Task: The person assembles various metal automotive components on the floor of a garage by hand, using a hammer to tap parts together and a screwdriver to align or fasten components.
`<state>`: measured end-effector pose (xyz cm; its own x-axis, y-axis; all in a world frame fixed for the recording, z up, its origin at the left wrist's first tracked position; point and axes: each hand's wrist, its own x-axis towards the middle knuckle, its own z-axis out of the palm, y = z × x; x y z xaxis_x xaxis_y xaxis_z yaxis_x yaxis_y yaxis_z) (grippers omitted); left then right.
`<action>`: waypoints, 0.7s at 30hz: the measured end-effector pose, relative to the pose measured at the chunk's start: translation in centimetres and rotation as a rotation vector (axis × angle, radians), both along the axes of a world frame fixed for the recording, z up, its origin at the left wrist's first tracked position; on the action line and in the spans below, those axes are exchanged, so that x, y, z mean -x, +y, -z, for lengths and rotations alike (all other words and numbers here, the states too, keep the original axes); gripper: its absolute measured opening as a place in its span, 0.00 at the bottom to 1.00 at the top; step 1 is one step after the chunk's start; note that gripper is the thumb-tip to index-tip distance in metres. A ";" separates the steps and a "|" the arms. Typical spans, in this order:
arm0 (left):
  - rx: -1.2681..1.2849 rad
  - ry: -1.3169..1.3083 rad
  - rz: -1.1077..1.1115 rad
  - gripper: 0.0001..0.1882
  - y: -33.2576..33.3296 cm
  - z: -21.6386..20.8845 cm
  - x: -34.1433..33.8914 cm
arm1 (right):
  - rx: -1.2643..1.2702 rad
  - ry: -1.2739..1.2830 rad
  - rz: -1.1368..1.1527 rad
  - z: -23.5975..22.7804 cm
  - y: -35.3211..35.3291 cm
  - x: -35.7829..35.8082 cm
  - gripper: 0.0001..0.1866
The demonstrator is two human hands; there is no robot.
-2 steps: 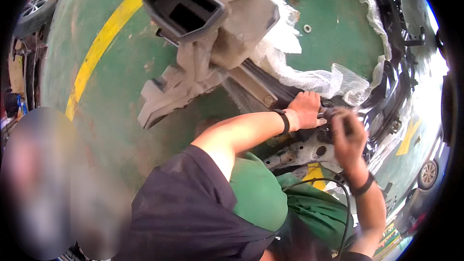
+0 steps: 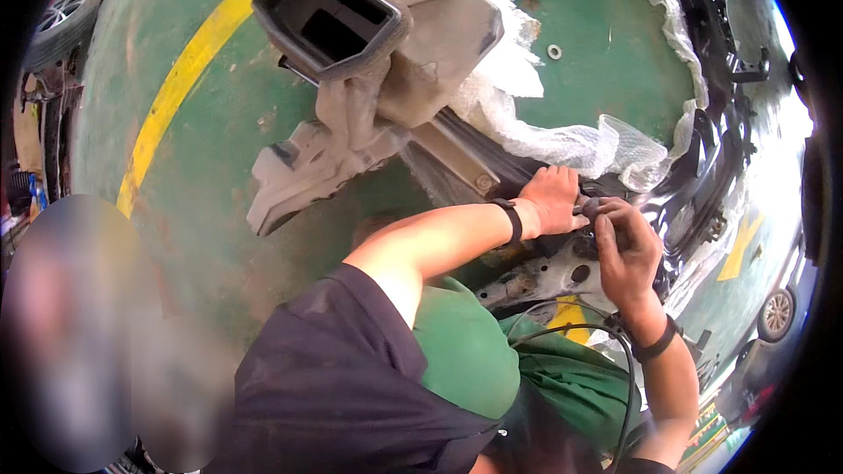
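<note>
My left hand (image 2: pixel 551 197), a black band on its wrist, grips the edge of a dark glossy car body panel (image 2: pixel 702 167) just below a sheet of bubble wrap (image 2: pixel 544 132). My right hand (image 2: pixel 625 253) is curled close beside it, fingers closed on a small dark part (image 2: pixel 594 208) at the panel's edge; what it is cannot be made out. Both hands touch at the fingertips. Under them lies a dirty pale metal bracket (image 2: pixel 540 274) with holes. A black cable (image 2: pixel 625 360) loops by my right wrist.
A large grey plastic duct housing (image 2: pixel 378 35) lies on the green floor (image 2: pixel 263 149), crossed by a yellow line (image 2: pixel 171 96). A small washer (image 2: pixel 554 52) sits on the floor. A car wheel (image 2: pixel 777 314) shows at right, a tyre (image 2: pixel 61 9) at top left.
</note>
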<state>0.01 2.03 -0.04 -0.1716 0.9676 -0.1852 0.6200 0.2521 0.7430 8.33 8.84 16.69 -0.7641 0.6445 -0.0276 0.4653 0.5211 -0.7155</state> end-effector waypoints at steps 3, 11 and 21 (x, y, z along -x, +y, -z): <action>0.031 -0.001 -0.025 0.38 0.2 -0.2 0.0 | 0.018 -0.169 0.063 0.9 5.2 1.3 0.13; 0.072 -0.025 0.003 0.39 0.7 -0.2 -0.2 | 0.137 0.085 0.042 0.8 0.2 -0.1 0.07; -0.014 0.020 0.008 0.38 0.5 -0.6 -0.1 | 0.474 -0.114 0.484 2.1 11.0 1.4 0.16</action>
<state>0.14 2.54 0.57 -0.1678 0.9714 -0.1681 0.6369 0.2370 0.7336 6.98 19.81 14.58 -0.3687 0.8112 -0.4539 0.6532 -0.1214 -0.7474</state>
